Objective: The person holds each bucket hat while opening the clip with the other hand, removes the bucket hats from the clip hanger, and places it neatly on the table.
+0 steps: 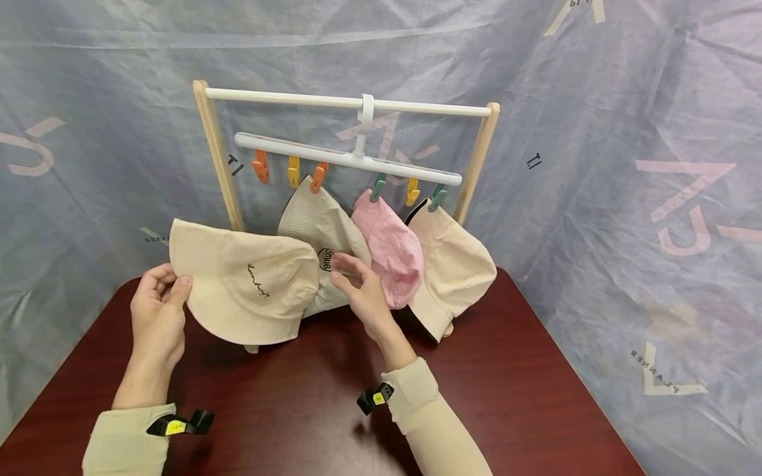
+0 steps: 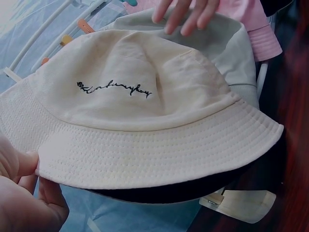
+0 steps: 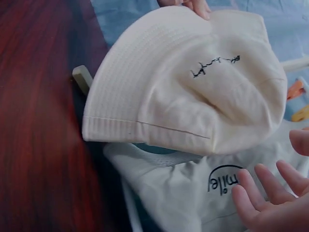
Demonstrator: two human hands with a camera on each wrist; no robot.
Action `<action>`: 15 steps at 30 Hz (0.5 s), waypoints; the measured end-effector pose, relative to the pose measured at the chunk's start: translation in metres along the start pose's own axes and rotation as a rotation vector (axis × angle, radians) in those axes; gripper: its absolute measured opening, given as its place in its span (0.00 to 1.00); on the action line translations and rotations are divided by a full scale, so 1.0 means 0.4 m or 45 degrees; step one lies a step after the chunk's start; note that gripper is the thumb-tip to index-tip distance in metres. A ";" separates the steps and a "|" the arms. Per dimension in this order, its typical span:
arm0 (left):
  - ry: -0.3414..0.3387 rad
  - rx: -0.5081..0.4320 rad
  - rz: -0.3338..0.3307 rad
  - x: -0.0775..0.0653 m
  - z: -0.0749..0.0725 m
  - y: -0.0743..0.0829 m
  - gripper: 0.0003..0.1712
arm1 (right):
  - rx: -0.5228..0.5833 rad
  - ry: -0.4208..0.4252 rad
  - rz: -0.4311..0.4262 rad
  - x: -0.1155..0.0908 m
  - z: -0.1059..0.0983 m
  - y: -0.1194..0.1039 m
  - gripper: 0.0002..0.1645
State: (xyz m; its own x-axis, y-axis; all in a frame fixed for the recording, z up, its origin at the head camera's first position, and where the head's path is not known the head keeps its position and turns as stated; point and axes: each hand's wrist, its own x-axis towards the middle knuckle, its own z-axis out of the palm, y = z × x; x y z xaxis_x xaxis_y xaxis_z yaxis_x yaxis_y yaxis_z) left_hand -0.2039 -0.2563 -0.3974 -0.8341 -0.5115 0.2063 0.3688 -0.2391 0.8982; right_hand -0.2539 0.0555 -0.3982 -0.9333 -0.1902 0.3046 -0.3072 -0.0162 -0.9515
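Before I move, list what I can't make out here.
- Script on the held cream hat, all views: strokes too thin and joined to read surely.
- Left rack post, head view: lower part hidden behind that hat.
- Pink hat, left wrist view: cut off by the top edge.
- Left hand, left wrist view: cut off by the left edge.
- Right hand, right wrist view: cut off by the right edge.

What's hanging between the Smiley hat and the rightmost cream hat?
The pink hat, on a green clip, then a yellow clip, as the head view shows.
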 end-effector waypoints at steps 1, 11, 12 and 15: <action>0.003 0.001 -0.006 0.001 -0.001 0.000 0.11 | 0.002 -0.002 0.004 -0.001 0.002 0.007 0.28; 0.007 -0.010 -0.003 0.003 -0.002 0.008 0.11 | 0.063 -0.042 0.011 -0.010 0.026 0.057 0.31; 0.006 -0.017 -0.001 0.003 -0.002 0.009 0.11 | 0.064 -0.044 0.011 -0.011 0.027 0.059 0.31; 0.001 -0.020 0.005 0.003 0.001 0.012 0.11 | 0.065 -0.051 0.002 -0.013 0.028 0.064 0.31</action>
State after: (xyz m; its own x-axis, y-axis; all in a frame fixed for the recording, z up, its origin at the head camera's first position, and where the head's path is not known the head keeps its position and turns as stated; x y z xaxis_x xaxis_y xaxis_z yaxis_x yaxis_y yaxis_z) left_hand -0.2031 -0.2577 -0.3927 -0.8326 -0.5128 0.2094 0.3783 -0.2502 0.8912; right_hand -0.2548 0.0451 -0.4247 -0.9252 -0.2296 0.3022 -0.2951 -0.0654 -0.9532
